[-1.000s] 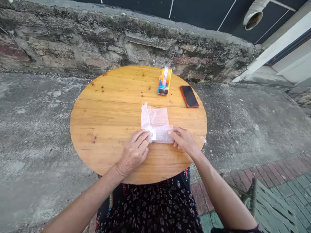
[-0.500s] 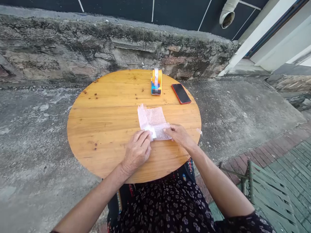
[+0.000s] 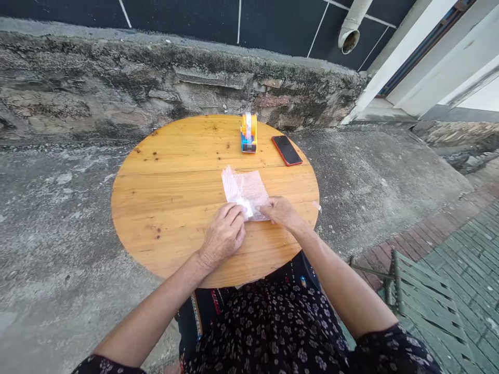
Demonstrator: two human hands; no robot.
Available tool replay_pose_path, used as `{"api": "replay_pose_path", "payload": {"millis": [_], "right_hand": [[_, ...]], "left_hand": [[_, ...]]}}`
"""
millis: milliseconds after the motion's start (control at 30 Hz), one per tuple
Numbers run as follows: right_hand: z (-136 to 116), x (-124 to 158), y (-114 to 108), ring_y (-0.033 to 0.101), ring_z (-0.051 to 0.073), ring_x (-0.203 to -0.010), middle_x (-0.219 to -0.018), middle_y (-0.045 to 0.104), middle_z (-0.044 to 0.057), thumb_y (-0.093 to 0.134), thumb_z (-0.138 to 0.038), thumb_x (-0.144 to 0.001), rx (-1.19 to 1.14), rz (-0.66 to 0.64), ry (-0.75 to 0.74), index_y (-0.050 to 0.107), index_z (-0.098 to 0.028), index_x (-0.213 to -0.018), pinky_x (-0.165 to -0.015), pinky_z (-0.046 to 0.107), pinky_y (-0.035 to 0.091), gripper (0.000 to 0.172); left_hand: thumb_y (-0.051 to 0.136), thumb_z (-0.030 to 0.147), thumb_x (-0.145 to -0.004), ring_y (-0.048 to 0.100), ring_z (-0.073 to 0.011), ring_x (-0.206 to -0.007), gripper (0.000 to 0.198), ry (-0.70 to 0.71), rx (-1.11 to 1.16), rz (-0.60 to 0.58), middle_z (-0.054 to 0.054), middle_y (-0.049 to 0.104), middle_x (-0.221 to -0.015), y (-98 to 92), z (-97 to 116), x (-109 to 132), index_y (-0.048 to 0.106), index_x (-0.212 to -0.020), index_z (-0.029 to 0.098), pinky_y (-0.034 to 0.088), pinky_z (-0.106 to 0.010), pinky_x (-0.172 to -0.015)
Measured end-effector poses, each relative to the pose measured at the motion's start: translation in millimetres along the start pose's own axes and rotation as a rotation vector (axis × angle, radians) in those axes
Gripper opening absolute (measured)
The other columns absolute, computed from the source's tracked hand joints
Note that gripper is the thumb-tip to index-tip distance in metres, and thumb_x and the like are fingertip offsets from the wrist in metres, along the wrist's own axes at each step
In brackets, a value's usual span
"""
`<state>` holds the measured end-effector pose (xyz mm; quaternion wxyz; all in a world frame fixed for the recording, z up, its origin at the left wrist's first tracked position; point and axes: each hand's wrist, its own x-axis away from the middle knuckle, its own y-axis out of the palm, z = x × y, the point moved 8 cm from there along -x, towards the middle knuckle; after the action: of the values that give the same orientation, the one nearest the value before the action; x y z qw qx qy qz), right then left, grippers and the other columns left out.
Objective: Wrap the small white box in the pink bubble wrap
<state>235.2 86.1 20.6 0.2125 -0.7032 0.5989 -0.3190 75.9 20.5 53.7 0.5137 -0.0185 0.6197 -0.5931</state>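
Note:
A sheet of bubble wrap [image 3: 251,186] lies on the round wooden table [image 3: 171,187], its near edge folded over. Within the fold shows a small white item [image 3: 246,208], partly covered, whose kind I cannot make out. My left hand [image 3: 225,231] is closed on the left end of the fold, fingertips against the white item. At the right end, my right hand [image 3: 281,212] pinches the near edge of the wrap between thumb and fingers. The far part of the sheet lies open, with its left side creased upward.
Behind the wrap stands a yellow and blue tape dispenser [image 3: 248,134]. A phone with a red edge [image 3: 287,150] lies to its right. A bit of clear tape [image 3: 317,206] hangs at the table's right edge. A green slatted chair [image 3: 424,296] stands at right.
My right hand has shifted slightly away from me and left with the bubble wrap's edge, and the folded strip looks narrower. My left hand keeps its grip. The view has tilted a little.

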Motion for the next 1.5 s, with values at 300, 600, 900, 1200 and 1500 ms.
{"api": "replay_pose_path", "payload": {"millis": [300, 600, 900, 1200, 1500], "right_hand": [[-1.2, 1.4, 3.6, 0.055, 0.013, -0.055, -0.06, 0.057, -0.002, 0.061, -0.031, -0.074, 0.069, 0.138, 0.01, 0.052, -0.019, -0.069, -0.053, 0.022, 0.038, 0.016], [-35.0, 13.9, 3.2, 0.064, 0.023, -0.078, -0.082, 0.069, 0.007, 0.055, -0.021, -0.079, 0.347, 0.269, -0.081, 0.051, -0.018, -0.124, -0.073, 0.031, 0.045, 0.045], [-44.7, 18.4, 0.1, 0.059, 0.018, -0.074, -0.084, 0.065, 0.005, 0.052, -0.015, -0.078, 0.158, 0.26, -0.192, 0.05, -0.01, -0.127, -0.075, 0.029, 0.045, 0.049], [-48.5, 25.9, 1.8, 0.059, 0.014, -0.07, -0.081, 0.066, 0.001, 0.055, -0.016, -0.081, -0.046, 0.252, -0.238, 0.048, -0.012, -0.132, -0.07, 0.026, 0.045, 0.052], [-66.5, 23.2, 10.1, 0.063, 0.016, -0.074, -0.082, 0.069, 0.003, 0.054, -0.013, -0.083, 0.115, 0.233, -0.317, 0.054, -0.015, -0.128, -0.074, 0.027, 0.047, 0.044]], "left_hand": [[0.049, 0.007, -0.083, 0.053, -0.0273, -0.113, 0.027, 0.039, 0.036, -0.005, -0.013, 0.064, -0.112, -3.4, 0.3, -3.9, 0.062, -0.106, 0.013, 0.049, -0.046, -0.098], [0.049, 0.006, -0.084, 0.054, -0.0261, -0.106, 0.02, 0.067, 0.017, 0.01, -0.012, 0.066, -0.103, -3.6, 2.4, -9.3, 0.063, -0.097, 0.013, 0.05, -0.042, -0.094], [0.049, 0.006, -0.083, 0.055, -0.0262, -0.103, 0.02, 0.075, 0.014, -0.009, -0.012, 0.067, -0.101, -2.2, 0.9, -11.2, 0.064, -0.095, 0.013, 0.052, -0.043, -0.089], [0.05, 0.008, -0.085, 0.055, -0.0264, -0.102, 0.016, 0.121, -0.033, -0.054, -0.011, 0.068, -0.103, -0.7, 1.7, -12.5, 0.064, -0.091, 0.013, 0.051, -0.041, -0.087], [0.047, 0.007, -0.087, 0.057, -0.0245, -0.106, 0.022, 0.102, 0.038, -0.024, -0.011, 0.069, -0.102, -2.3, -1.2, -10.5, 0.066, -0.095, 0.015, 0.052, -0.042, -0.09]]}}
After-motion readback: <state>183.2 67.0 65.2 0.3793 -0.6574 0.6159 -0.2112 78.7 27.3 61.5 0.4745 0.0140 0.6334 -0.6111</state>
